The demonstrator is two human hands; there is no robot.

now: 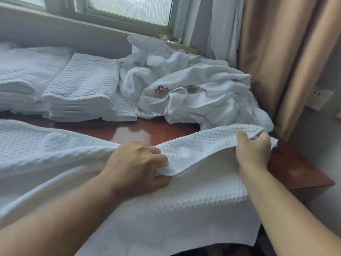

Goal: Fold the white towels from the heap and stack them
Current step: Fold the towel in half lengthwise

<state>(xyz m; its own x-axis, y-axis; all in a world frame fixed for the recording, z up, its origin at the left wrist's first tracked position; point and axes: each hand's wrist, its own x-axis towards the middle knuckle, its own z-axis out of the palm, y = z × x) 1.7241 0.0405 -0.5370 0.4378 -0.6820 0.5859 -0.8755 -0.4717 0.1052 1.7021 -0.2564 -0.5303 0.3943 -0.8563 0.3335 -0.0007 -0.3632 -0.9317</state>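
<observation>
While both hands clamp one raised edge, left hand point(136, 167) near, right hand point(252, 148) at its far corner, the waffle towel point(166, 215) stretches leftward across the table point(299, 172), before the heap point(193, 89).

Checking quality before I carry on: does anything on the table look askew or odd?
One thing: at the bottom of the right-hand stack, a folded towel juts out to the right, out of line with those above it. Otherwise the heap and the spread towel held by the left hand and right hand look normal.
</observation>
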